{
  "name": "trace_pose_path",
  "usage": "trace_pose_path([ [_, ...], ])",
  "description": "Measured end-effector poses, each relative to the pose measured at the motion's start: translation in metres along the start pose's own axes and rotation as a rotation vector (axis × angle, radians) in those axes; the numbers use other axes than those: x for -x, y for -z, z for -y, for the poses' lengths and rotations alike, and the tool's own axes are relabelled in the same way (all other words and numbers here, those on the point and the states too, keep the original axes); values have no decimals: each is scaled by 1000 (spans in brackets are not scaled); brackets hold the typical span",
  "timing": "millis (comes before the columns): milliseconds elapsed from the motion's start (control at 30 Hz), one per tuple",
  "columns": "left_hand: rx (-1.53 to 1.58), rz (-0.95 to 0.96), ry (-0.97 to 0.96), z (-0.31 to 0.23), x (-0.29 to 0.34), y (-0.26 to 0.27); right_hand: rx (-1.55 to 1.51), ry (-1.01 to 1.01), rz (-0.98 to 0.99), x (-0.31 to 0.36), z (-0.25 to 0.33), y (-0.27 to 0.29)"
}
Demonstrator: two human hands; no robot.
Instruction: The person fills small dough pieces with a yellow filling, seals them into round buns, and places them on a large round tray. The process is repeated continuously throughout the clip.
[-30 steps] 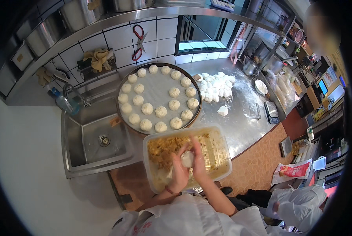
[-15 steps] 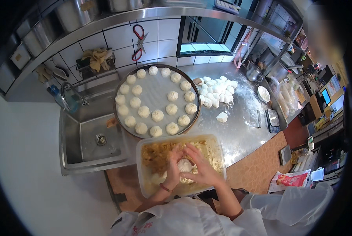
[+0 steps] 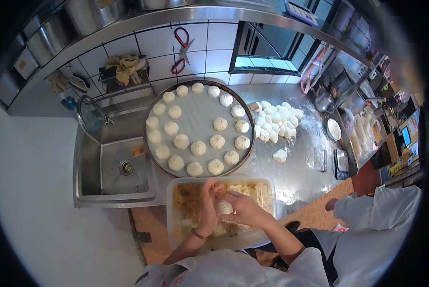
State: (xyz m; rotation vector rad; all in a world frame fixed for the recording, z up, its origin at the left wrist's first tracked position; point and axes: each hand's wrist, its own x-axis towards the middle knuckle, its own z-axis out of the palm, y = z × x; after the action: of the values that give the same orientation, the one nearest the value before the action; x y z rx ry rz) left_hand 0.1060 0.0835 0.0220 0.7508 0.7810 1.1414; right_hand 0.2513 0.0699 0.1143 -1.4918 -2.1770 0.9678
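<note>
Over a translucent plastic tub (image 3: 172,225) of brown filling, I cup a pleated white bun (image 3: 225,207) between both palms. My left hand (image 3: 208,210), with a reddish band at the wrist, presses against the bun's left side. Curled round its right side is my right hand (image 3: 247,210), fingers bent over the top. Just beyond the tub lies a big round tray (image 3: 195,112) with several pleated buns set in curving rows. To its right are a heap of white dough pieces (image 3: 276,119) and a single dough piece (image 3: 279,156) on the floury steel counter.
A steel sink (image 3: 111,184) with a tap (image 3: 87,115) is at the left. Scissors (image 3: 182,50) hang on the tiled wall below a steel shelf. On the right stand a digital scale (image 3: 341,160) and a white bowl (image 3: 333,129). A co-worker's white sleeve (image 3: 382,205) is close at my right.
My fingers have closed more tightly round the bun. The co-worker at the right has come nearer, with a hand now showing. The view has shifted slightly, so the counter things appear farther right.
</note>
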Motion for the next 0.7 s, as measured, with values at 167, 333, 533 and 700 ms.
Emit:
trace_pose_path([
  [167, -349, -185, -387, -47, -8, 26, -699, -277, 76, -56, -66, 41],
  [333, -1006, -415, -508, -77, 17, 96, -352, -178, -210, -179, -134, 123],
  [533, -1182, -538, -388, -61, 55, 119, 154, -135, -204, -320, -196, 127],
  [700, -1224, -508, -323, -23, 55, 146, 403, -106, -166, -349, -234, 86],
])
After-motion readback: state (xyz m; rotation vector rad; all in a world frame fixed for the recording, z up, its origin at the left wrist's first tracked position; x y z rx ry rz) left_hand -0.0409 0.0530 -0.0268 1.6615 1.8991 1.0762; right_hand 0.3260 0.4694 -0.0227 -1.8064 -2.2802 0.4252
